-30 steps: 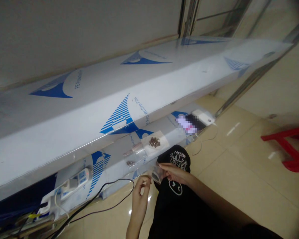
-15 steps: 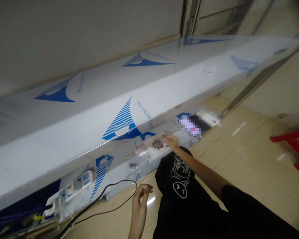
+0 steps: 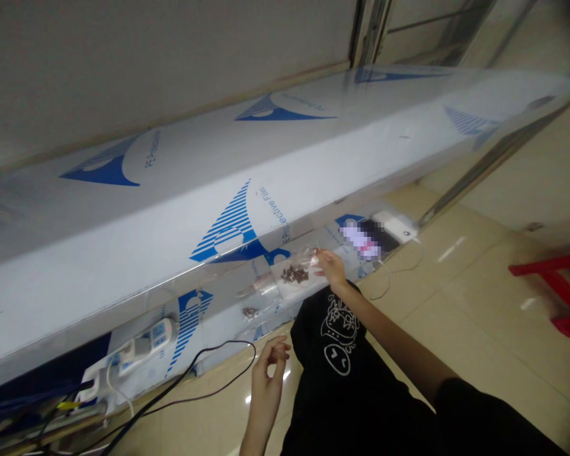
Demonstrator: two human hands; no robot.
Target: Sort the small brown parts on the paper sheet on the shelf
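My right hand is at the low ledge, its fingertips pinching the edge of a clear plastic bag. Just left of those fingers lies a heap of small dark-brown pieces, too small to name, on a pale surface. A smaller cluster of brown pieces sits further left along the ledge, by more clear plastic. My left hand is raised over the floor in front of the ledge. Its fingers curl toward the thumb, and anything between them is too small to make out.
A long white panel with blue-printed film runs above the ledge. To the right lies a phone beside a white device with a cable. A power strip and black cable are left. A red stool stands right.
My right hand's fingers have spread a little and shifted up at the bag's edge. My left hand has risen slightly, still curled. The view has shifted a little.
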